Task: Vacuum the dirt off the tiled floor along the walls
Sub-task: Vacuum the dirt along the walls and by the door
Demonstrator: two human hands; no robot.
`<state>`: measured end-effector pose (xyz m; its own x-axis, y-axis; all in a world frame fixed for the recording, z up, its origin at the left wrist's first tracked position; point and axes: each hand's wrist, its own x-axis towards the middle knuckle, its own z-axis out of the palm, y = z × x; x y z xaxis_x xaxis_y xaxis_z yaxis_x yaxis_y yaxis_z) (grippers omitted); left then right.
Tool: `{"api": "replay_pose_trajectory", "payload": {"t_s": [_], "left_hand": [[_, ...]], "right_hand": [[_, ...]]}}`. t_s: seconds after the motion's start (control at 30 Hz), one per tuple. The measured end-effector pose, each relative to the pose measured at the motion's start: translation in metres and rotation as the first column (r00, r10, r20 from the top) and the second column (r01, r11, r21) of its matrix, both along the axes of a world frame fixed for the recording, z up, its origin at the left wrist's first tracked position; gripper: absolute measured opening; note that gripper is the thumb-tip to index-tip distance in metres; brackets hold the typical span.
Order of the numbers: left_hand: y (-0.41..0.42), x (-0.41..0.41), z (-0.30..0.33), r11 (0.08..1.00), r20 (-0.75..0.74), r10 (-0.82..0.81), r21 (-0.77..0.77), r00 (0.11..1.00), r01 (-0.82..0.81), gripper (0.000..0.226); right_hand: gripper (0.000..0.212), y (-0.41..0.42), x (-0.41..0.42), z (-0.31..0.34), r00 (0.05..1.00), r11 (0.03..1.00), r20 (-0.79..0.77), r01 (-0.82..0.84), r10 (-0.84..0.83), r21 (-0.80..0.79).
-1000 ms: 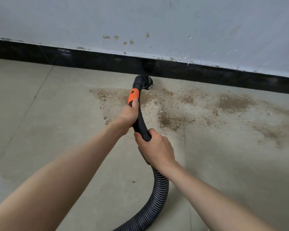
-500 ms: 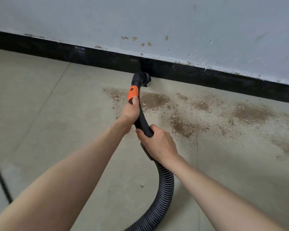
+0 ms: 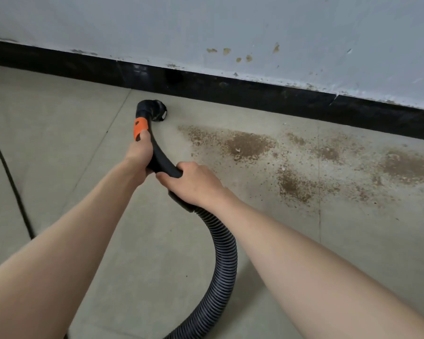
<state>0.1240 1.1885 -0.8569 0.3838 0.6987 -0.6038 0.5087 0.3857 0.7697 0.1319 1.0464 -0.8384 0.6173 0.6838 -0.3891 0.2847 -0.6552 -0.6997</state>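
Down by the skirting, nozzle [image 3: 157, 111] sits at ten o'clock of the dirt [image 3: 250, 145], my left hand [image 3: 138, 152] and right hand [image 3: 194, 183] both wrapped round the stiff, light wand [image 3: 160, 160], floppy hose [image 3: 224, 260] trailing.

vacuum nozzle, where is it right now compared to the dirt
In the head view the vacuum nozzle sits on the tiled floor close to the black baseboard, left of the dirt patch, whose near edge it does not touch.
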Motion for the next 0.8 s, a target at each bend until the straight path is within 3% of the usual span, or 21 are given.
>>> {"api": "replay_pose_trajectory", "payload": {"t_s": [0.13,0.27,0.8], "left_hand": [[-0.016,-0.03,-0.008,0.998,0.015,0.028,-0.065,0.999,-0.027,0.059],[-0.037,-0.043,-0.018,0.999,0.002,-0.011,-0.031,1.0,0.011,0.046],[-0.076,-0.032,-0.025,0.991,-0.008,-0.132,-0.017,0.991,0.132,0.045]], "right_hand": [[0.041,-0.018,-0.02,-0.009,0.998,0.998,0.054,-0.036,0.04,-0.06],[0.044,-0.041,-0.035,-0.019,0.998,0.998,0.07,0.003,0.001,-0.062],[0.047,-0.082,-0.05,-0.018,0.981,0.983,0.138,0.154,-0.14,-0.097]]}}
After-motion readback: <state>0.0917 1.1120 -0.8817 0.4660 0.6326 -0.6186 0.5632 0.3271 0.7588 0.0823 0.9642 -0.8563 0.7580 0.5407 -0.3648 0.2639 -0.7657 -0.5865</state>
